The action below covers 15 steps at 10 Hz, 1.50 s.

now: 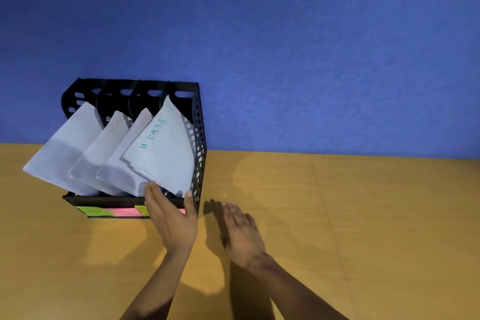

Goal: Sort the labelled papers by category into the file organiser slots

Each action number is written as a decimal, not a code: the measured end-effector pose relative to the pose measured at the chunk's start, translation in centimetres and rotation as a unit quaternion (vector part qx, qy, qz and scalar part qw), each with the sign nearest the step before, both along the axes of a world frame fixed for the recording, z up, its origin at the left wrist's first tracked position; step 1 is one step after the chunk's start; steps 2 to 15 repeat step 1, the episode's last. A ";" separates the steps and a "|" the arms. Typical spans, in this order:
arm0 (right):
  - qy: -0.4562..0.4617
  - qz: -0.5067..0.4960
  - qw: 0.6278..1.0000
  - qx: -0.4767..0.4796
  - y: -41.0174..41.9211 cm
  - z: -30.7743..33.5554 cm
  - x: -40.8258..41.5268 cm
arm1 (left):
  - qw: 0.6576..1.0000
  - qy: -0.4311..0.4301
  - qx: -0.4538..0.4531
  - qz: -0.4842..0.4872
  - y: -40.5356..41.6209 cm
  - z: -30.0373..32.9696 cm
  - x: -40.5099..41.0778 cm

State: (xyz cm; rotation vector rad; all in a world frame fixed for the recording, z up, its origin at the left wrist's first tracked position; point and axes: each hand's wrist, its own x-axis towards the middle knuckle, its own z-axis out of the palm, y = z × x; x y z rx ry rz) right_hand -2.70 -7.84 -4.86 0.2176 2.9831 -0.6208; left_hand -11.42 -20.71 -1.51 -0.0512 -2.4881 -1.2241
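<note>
A black perforated file organiser [199,122] stands at the table's back left against the wall. Each of its slots holds white papers that lean out to the left. The rightmost stack [163,153] bears green handwriting; the two beside it [122,156] show faint red writing, and the leftmost stack [62,148] looks blank. Green, pink and yellow sticky labels [118,212] line the organiser's front base. My left hand [172,221] is held with straight fingers at the front of the rightmost slot, fingertips at the paper's lower edge. My right hand [240,229] hovers flat over the table, just right of the organiser.
The wooden table [350,229] stretches to the right and towards me. A blue wall [285,47] rises directly behind the organiser. Shadows of my arms fall on the tabletop.
</note>
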 end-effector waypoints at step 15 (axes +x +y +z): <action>-0.001 -0.059 0.998 -0.004 3.0 -1.1 2.3 | 0.994 -0.010 -0.085 -0.073 1.3 -1.6 3.5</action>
